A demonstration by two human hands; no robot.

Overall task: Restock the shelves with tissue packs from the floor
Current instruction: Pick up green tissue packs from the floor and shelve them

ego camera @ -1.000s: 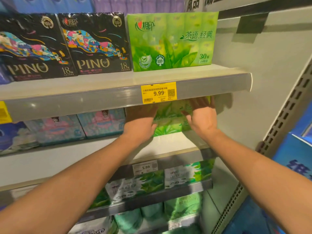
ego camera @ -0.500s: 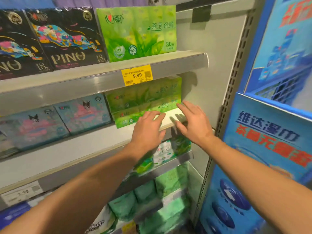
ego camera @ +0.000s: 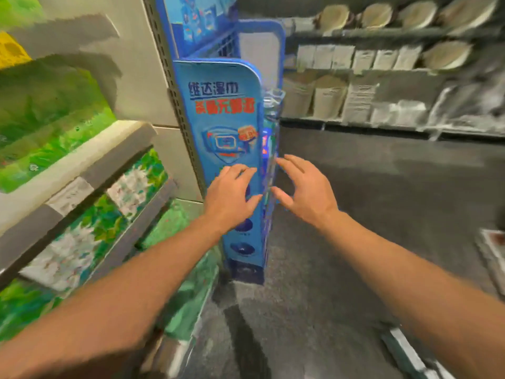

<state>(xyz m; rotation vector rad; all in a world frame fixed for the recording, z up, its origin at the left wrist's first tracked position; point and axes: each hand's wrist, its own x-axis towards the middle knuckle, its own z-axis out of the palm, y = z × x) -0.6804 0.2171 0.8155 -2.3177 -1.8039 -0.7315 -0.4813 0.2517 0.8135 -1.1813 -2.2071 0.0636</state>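
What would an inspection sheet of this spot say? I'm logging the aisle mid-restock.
Surface: dark floor, bare where seen.
Job's things: green packs on the shelves at left; no packs seen on the floor.
Clutter: white-edged item on the floor at right, blurred.
Hands: left hand and right hand open, holding nothing, in front of the blue stand.
Cables: nothing seen.
Surroundings: far shelf of pale goods, blurred.

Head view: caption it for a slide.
Both empty hands, left and right, reach out before the blue display stand.
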